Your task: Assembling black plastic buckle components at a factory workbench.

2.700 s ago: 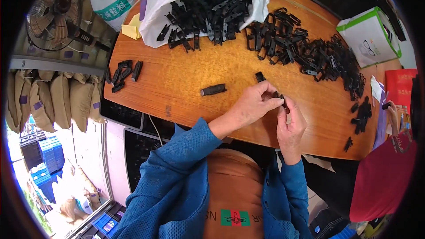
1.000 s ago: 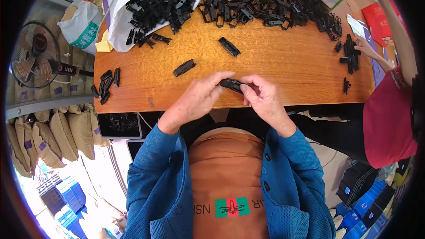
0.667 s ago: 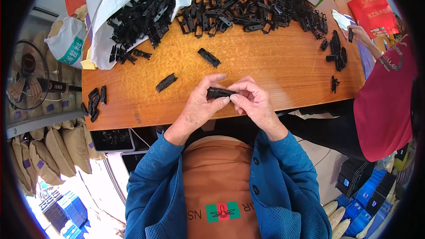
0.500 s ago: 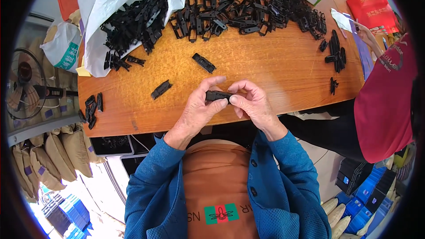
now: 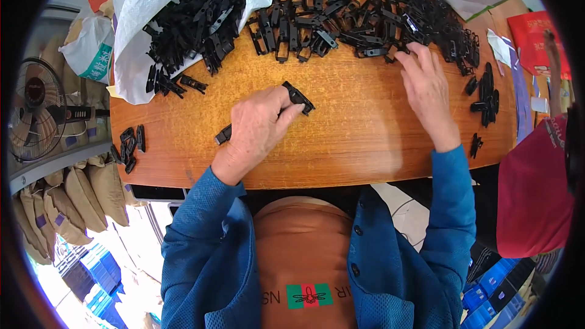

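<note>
My left hand (image 5: 259, 125) is closed, thumb and fingers pinching a narrow black plastic part (image 5: 297, 97) close to the tabletop. Its fingers hide some of that part. Beside the hand's thumb-side edge, another black plastic part (image 5: 223, 134) lies on the table, partly covered by the hand. My right hand (image 5: 426, 88) reaches to the front edge of a heap of black plastic frames (image 5: 304, 21). Its fingers are apart and bent, the tips at a rectangular frame; no part shows in its grasp.
A white sack (image 5: 137, 30) spills black parts at the far left. Small groups of black parts lie at the left edge (image 5: 128, 146) and the right side (image 5: 486, 94) of the wooden table (image 5: 341, 152). A fan (image 5: 36, 103) stands left; a person in red (image 5: 533, 195) is at right.
My hands have parted from the black part they held together. The left moved forward onto a part on the table; the right swung right and forward to the heap. The view shifted slightly.
</note>
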`<state>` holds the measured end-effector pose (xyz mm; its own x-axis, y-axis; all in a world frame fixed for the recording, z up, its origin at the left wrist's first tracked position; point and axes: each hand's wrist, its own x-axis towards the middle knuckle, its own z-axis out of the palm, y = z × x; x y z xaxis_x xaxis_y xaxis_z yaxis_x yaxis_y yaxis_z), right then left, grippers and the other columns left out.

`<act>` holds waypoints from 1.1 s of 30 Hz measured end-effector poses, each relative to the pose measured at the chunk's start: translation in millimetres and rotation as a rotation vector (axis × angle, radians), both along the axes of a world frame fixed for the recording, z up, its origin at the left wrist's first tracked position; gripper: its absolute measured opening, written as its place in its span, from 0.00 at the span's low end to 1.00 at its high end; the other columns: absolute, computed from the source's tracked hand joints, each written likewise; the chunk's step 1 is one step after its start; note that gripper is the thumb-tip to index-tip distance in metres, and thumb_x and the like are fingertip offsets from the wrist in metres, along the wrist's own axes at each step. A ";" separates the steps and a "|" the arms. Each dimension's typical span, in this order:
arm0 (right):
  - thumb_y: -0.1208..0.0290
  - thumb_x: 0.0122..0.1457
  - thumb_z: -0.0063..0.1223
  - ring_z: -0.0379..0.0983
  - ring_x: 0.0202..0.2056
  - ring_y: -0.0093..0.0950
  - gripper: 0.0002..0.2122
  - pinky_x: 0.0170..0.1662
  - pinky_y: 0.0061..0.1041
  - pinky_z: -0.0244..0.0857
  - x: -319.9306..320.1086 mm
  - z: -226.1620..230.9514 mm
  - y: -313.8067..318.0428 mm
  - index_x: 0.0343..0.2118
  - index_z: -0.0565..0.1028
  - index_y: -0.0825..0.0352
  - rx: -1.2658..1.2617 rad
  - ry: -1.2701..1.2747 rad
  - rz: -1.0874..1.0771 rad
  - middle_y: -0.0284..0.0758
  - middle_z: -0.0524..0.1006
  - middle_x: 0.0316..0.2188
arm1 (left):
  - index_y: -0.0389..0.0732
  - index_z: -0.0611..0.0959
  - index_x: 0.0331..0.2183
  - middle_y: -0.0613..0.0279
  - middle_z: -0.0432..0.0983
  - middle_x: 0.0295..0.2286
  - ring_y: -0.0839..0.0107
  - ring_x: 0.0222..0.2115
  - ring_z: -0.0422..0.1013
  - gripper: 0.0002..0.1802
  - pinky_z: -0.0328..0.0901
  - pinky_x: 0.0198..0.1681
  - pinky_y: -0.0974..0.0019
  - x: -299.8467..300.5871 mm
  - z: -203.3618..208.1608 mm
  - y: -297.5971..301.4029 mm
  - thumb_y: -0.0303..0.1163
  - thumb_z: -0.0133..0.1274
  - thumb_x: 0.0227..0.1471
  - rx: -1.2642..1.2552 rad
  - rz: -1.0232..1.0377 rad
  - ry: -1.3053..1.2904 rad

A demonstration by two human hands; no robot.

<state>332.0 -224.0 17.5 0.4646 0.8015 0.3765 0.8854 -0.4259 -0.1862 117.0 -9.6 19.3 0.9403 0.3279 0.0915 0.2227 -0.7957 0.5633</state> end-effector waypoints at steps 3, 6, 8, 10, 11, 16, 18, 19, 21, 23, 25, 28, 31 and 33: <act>0.81 0.49 0.54 0.67 0.41 0.36 0.08 0.40 0.30 0.64 22.8 -6.2 -1.5 0.34 0.74 0.68 -0.113 -0.145 0.027 0.38 0.70 0.40 | 0.42 0.74 0.24 0.58 0.72 0.22 0.62 0.22 0.70 0.12 0.63 0.23 0.61 -9.5 -2.6 16.1 0.33 0.61 0.42 0.161 -0.020 0.076; 0.80 0.48 0.54 0.66 0.41 0.35 0.07 0.40 0.30 0.63 22.0 -10.0 2.2 0.32 0.74 0.68 -0.149 -0.159 0.097 0.37 0.70 0.39 | 0.43 0.75 0.31 0.55 0.71 0.30 0.61 0.30 0.70 0.14 0.64 0.31 0.61 -13.1 0.5 19.8 0.35 0.61 0.41 0.299 -0.044 0.060; 0.79 0.48 0.54 0.66 0.40 0.34 0.07 0.40 0.29 0.62 13.6 -11.1 2.0 0.32 0.74 0.69 -0.147 -0.169 0.138 0.36 0.70 0.38 | 0.44 0.76 0.35 0.54 0.70 0.35 0.59 0.36 0.69 0.18 0.64 0.37 0.60 -6.7 0.9 14.3 0.37 0.62 0.41 0.361 -0.079 -0.074; 0.79 0.47 0.54 0.66 0.38 0.33 0.06 0.39 0.29 0.62 -1.9 -10.3 7.1 0.31 0.73 0.69 -0.155 -0.127 0.182 0.36 0.70 0.37 | 0.44 0.76 0.38 0.57 0.68 0.40 0.57 0.45 0.65 0.21 0.61 0.47 0.58 6.1 2.1 1.0 0.35 0.62 0.38 0.394 -0.274 -0.148; 0.78 0.47 0.53 0.66 0.36 0.33 0.06 0.39 0.29 0.61 -8.8 -10.4 9.2 0.30 0.74 0.69 -0.121 -0.128 0.205 0.36 0.70 0.35 | 0.43 0.76 0.38 0.56 0.68 0.40 0.58 0.48 0.64 0.20 0.57 0.51 0.54 6.4 -8.9 -0.4 0.34 0.61 0.39 0.337 -0.323 -0.126; 0.79 0.47 0.52 0.66 0.36 0.33 0.07 0.40 0.28 0.63 -37.5 -10.0 -7.0 0.31 0.74 0.70 -0.122 -0.004 0.174 0.37 0.70 0.35 | 0.43 0.75 0.33 0.57 0.67 0.38 0.61 0.47 0.63 0.13 0.54 0.52 0.52 -22.6 -28.5 33.3 0.33 0.58 0.43 0.450 -0.380 -0.172; 0.80 0.47 0.53 0.67 0.36 0.34 0.07 0.39 0.29 0.64 -44.7 -12.5 -11.9 0.31 0.74 0.70 -0.055 0.129 0.145 0.37 0.70 0.34 | 0.43 0.75 0.33 0.57 0.68 0.37 0.59 0.44 0.65 0.12 0.56 0.50 0.55 -31.5 -11.6 41.6 0.32 0.58 0.42 0.477 -0.228 -0.059; 0.80 0.47 0.53 0.67 0.36 0.34 0.07 0.39 0.29 0.64 -49.4 -12.3 -11.1 0.31 0.74 0.70 -0.049 0.129 0.148 0.37 0.70 0.34 | 0.43 0.75 0.33 0.57 0.68 0.37 0.59 0.44 0.65 0.12 0.56 0.50 0.55 -29.7 -6.3 43.2 0.32 0.58 0.42 0.483 -0.226 -0.058; 0.81 0.46 0.55 0.68 0.34 0.34 0.07 0.36 0.28 0.66 -59.0 -11.6 -8.8 0.31 0.74 0.70 -0.009 0.207 0.198 0.37 0.70 0.33 | 0.43 0.76 0.32 0.60 0.70 0.37 0.61 0.42 0.66 0.12 0.58 0.47 0.59 -15.9 -0.3 49.9 0.31 0.59 0.42 0.476 -0.204 -0.120; 0.79 0.45 0.57 0.69 0.33 0.34 0.08 0.34 0.28 0.67 -70.7 -17.5 -5.5 0.30 0.74 0.68 0.027 0.199 0.207 0.36 0.70 0.33 | 0.44 0.76 0.32 0.62 0.70 0.35 0.62 0.41 0.66 0.13 0.58 0.45 0.59 20.0 6.6 41.2 0.31 0.59 0.41 0.448 -0.235 -0.178; 0.78 0.44 0.59 0.69 0.33 0.34 0.09 0.33 0.28 0.67 -79.2 -17.1 -3.3 0.31 0.74 0.67 0.004 0.225 0.269 0.35 0.70 0.33 | 0.44 0.76 0.32 0.64 0.69 0.32 0.64 0.38 0.66 0.13 0.59 0.41 0.61 60.1 10.3 31.7 0.31 0.59 0.41 0.430 -0.281 -0.249; 0.77 0.44 0.59 0.70 0.34 0.34 0.10 0.34 0.28 0.67 -78.2 -6.2 -2.9 0.32 0.73 0.66 0.006 0.293 0.250 0.35 0.71 0.32 | 0.43 0.76 0.32 0.63 0.68 0.29 0.64 0.37 0.67 0.12 0.61 0.39 0.60 102.2 4.8 25.7 0.30 0.59 0.42 0.525 -0.329 -0.207; 0.77 0.48 0.58 0.71 0.33 0.35 0.10 0.33 0.27 0.68 -46.2 -4.2 -20.3 0.35 0.73 0.67 0.113 0.214 0.051 0.37 0.71 0.32 | 0.40 0.75 0.30 0.60 0.69 0.26 0.63 0.31 0.71 0.08 0.67 0.33 0.61 117.4 0.6 31.3 0.27 0.56 0.44 0.621 -0.402 -0.148; 0.77 0.51 0.57 0.72 0.30 0.33 0.09 0.31 0.26 0.68 -19.7 -11.0 -38.3 0.36 0.72 0.70 0.207 0.219 -0.172 0.39 0.71 0.32 | 0.39 0.75 0.29 0.59 0.70 0.24 0.63 0.27 0.73 0.05 0.70 0.27 0.61 118.1 -0.5 31.3 0.23 0.53 0.46 0.641 -0.442 -0.114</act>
